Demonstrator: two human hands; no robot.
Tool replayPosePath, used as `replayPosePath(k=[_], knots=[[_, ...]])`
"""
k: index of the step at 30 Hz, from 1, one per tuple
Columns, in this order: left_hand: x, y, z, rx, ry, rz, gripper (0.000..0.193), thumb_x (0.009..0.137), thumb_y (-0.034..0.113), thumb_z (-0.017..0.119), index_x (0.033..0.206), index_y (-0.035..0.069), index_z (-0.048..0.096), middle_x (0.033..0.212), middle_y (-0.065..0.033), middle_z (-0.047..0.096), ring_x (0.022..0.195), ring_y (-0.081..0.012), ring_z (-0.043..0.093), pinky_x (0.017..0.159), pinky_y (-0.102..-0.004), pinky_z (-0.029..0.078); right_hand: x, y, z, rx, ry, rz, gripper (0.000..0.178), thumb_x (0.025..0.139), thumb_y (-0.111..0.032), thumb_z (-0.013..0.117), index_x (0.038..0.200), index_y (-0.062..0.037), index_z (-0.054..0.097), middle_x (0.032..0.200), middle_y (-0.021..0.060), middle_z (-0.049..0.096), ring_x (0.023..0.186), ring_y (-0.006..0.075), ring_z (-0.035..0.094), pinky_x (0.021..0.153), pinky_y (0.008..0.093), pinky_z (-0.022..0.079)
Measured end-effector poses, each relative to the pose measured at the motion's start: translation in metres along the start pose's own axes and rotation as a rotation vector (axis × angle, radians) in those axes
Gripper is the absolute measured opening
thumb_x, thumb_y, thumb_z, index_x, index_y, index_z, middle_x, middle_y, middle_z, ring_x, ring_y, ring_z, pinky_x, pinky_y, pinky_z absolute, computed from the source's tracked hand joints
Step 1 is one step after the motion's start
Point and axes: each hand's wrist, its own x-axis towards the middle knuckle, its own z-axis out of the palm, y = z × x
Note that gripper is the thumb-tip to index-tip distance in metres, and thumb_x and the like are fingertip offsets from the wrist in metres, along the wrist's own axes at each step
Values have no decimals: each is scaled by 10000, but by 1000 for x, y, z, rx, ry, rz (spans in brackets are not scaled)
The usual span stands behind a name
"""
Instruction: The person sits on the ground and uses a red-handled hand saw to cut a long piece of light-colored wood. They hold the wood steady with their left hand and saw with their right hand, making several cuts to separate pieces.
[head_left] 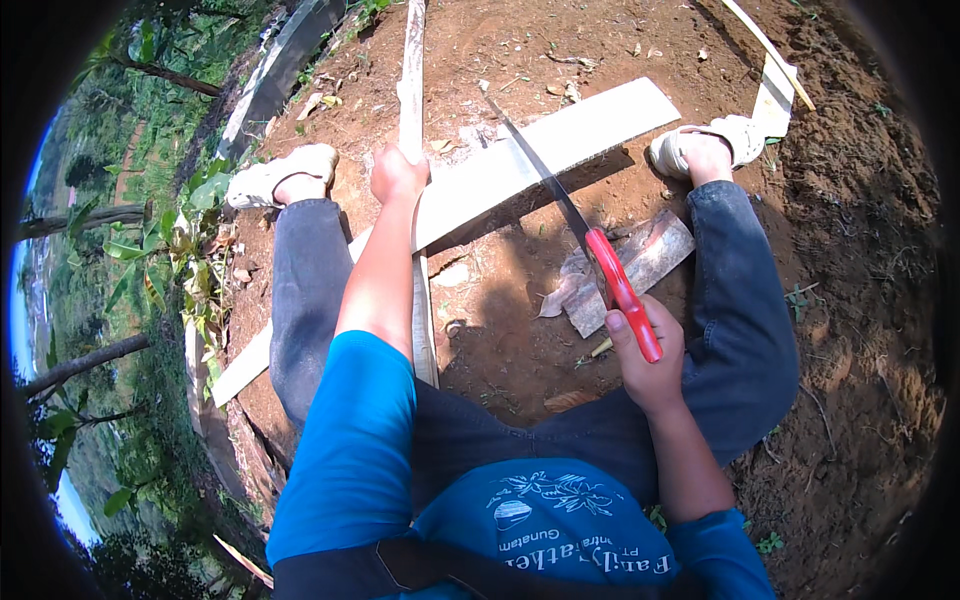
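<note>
Holding a red-handled saw (612, 268) in the closed right grip (652, 350), angled across a pale board (585, 135) above soil (505, 50). Left grip (398, 175) at board's edge and narrow wooden strip (411, 80), closure uncertain.

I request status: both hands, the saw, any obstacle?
Right hand holding red-handled saw. Left hand on narrow wooden strip. Saw over wide board, contact unclear. Loose wood piece near right hand.

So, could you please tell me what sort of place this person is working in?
Outdoors, perhaps a garden or hillside plot: bare brown soil lies underfoot, leafy green plants grow along the picture's left, and slender tree trunks show beyond them.
</note>
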Motion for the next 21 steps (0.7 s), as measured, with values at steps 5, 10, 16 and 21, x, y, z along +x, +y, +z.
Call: replayPosePath(k=[5, 10, 16, 21], knots=[[-1, -11, 1, -70, 47, -51, 433, 785, 338, 777, 1098, 53, 686, 1183, -161, 647, 1090, -330, 670, 922, -466, 553, 1, 2, -2, -61, -12, 32, 261, 956, -197, 712, 792, -42, 581, 636, 10, 504, 596, 95, 449, 556, 303, 384], [2, -30, -5, 1, 93, -84, 423, 797, 336, 765, 1106, 57, 690, 1155, -149, 638, 1086, -326, 665, 911, -478, 552, -1, -1, -4, -129, -54, 27, 257, 968, -200, 695, 802, -39, 581, 630, 9, 504, 599, 88, 454, 552, 303, 384], [-6, -39, -5, -27, 147, -90, 521, 850, 398, 728, 1233, 55, 646, 1167, -158, 620, 1172, -355, 604, 989, -480, 492, -4, 8, 0, -74, -89, 38, 238, 979, -204, 683, 831, -36, 605, 650, -3, 506, 609, 71, 456, 559, 280, 383], [-58, -30, -2, -131, 190, 525, 565, 946, 423, 632, 1387, 82, 538, 1248, -169, 603, 1250, -348, 546, 1090, -489, 391, -11, 9, 8, 74, -76, 99, 234, 993, -239, 683, 913, -21, 656, 692, -42, 522, 635, 35, 452, 567, 246, 371]])
